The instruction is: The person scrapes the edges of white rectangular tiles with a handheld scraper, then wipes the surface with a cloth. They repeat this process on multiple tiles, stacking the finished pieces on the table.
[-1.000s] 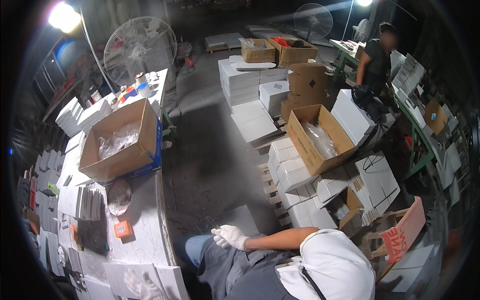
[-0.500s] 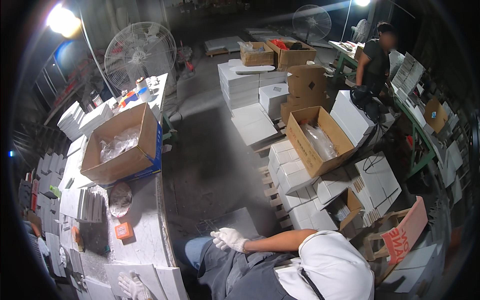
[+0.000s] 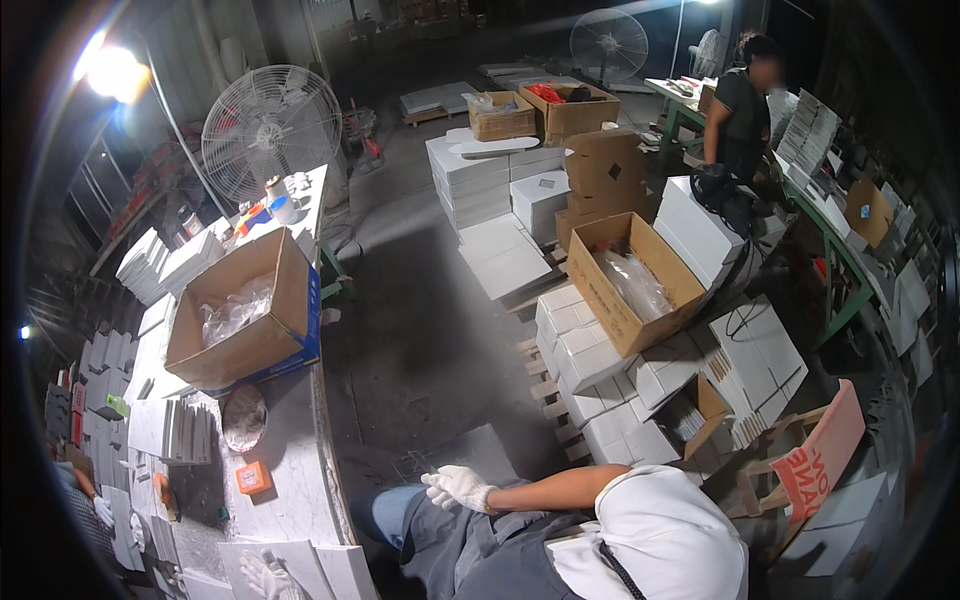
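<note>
The left hand (image 3: pixel 265 578), gloved in white, lies flat with its fingers spread on a white tile (image 3: pixel 300 565) at the near edge of the table (image 3: pixel 290 470). It grips nothing. The right hand (image 3: pixel 460 488), also gloved, rests on the thigh with its fingers loosely apart and empty.

The tile sits close to the table's right edge. As I judge it, a push from the flat palm could slide it over the edge to the floor, where it would likely break.

An open brown carton (image 3: pixel 250 345) with a blue side stands at the table's right edge, farther up, with clear plastic inside. A small orange square box (image 3: pixel 252 478) lies between carton and tile. Off the table, another open brown carton (image 3: pixel 635 285) rests on stacked white boxes (image 3: pixel 585 355). A pinkish-red sign (image 3: pixel 822 452) with white lettering leans to the right.
</note>
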`<control>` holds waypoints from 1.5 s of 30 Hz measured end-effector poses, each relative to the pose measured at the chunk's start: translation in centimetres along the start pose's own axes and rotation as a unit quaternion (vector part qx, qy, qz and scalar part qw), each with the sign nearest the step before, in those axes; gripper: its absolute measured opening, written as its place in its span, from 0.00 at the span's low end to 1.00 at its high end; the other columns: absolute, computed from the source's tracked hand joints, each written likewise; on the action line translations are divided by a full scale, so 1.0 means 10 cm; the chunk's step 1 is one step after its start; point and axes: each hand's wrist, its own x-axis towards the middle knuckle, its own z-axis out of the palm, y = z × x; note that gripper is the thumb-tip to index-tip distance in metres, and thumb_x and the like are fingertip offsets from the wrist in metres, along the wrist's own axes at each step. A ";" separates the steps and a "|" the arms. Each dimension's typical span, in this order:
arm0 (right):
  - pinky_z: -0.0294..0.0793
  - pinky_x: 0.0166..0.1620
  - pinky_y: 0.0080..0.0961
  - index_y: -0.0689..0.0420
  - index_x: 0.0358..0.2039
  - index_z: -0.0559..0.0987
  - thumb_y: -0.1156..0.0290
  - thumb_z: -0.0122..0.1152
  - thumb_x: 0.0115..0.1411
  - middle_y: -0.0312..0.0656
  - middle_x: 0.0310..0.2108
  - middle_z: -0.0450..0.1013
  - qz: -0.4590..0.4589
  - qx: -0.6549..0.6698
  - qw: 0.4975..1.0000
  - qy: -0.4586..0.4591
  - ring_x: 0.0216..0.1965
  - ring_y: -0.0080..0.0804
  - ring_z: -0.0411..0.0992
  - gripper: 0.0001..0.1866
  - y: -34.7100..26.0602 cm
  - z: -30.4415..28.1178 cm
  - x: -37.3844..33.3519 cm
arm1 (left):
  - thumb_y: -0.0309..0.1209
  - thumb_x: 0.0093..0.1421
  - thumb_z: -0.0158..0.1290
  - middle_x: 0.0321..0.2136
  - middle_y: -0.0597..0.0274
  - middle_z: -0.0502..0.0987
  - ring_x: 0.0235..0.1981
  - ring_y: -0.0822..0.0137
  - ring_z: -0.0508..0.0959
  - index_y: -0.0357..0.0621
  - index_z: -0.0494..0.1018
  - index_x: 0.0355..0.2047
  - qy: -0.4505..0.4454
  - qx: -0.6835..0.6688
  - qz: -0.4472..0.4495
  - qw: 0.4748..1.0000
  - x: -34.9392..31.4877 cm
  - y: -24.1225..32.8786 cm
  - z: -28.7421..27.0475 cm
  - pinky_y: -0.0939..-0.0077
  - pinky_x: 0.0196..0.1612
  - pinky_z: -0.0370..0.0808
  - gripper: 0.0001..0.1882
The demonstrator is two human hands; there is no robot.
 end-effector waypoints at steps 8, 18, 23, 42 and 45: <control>0.50 0.22 0.18 0.50 0.29 0.66 0.65 0.52 0.75 0.25 0.22 0.56 -0.019 -0.053 0.998 0.024 0.21 0.15 0.52 0.14 0.02 0.00 0.02 | 0.48 0.70 0.54 0.57 0.42 0.77 0.62 0.42 0.73 0.32 0.76 0.56 -0.038 -0.090 0.052 0.994 -0.41 0.45 -0.07 0.53 0.67 0.66 0.29; 0.54 0.25 0.12 0.53 0.40 0.74 0.67 0.51 0.74 0.23 0.27 0.59 -0.140 -0.114 0.983 -0.038 0.24 0.11 0.55 0.06 -0.32 0.38 0.06 | 0.49 0.69 0.55 0.57 0.42 0.77 0.63 0.42 0.72 0.32 0.76 0.56 -0.150 -0.247 0.141 0.947 -1.00 1.14 -0.03 0.52 0.68 0.65 0.30; 0.63 0.26 0.09 0.58 0.51 0.76 0.67 0.57 0.72 0.27 0.34 0.71 -0.114 -0.138 0.983 -0.049 0.29 0.12 0.67 0.11 -0.73 1.14 -0.09 | 0.39 0.69 0.55 0.55 0.41 0.78 0.60 0.42 0.74 0.31 0.78 0.53 -0.188 -0.311 0.173 0.916 -1.02 1.50 0.00 0.53 0.65 0.68 0.22; 0.72 0.32 0.15 0.64 0.57 0.76 0.67 0.58 0.72 0.34 0.36 0.74 -0.107 -0.274 0.951 0.090 0.31 0.17 0.70 0.18 -0.80 1.30 -0.13 | 0.37 0.70 0.53 0.21 0.58 0.78 0.22 0.61 0.78 0.38 0.81 0.37 -0.239 -0.390 -0.034 0.889 -0.79 1.17 -0.35 0.68 0.29 0.75 0.14; 0.72 0.31 0.17 0.64 0.57 0.74 0.69 0.56 0.73 0.34 0.37 0.73 -0.101 -0.221 0.968 0.067 0.29 0.20 0.69 0.17 -0.79 1.23 -0.10 | 0.32 0.65 0.57 0.29 0.57 0.82 0.31 0.55 0.80 0.42 0.81 0.49 -0.143 -0.219 0.110 0.959 -0.61 1.22 -0.26 0.63 0.38 0.76 0.14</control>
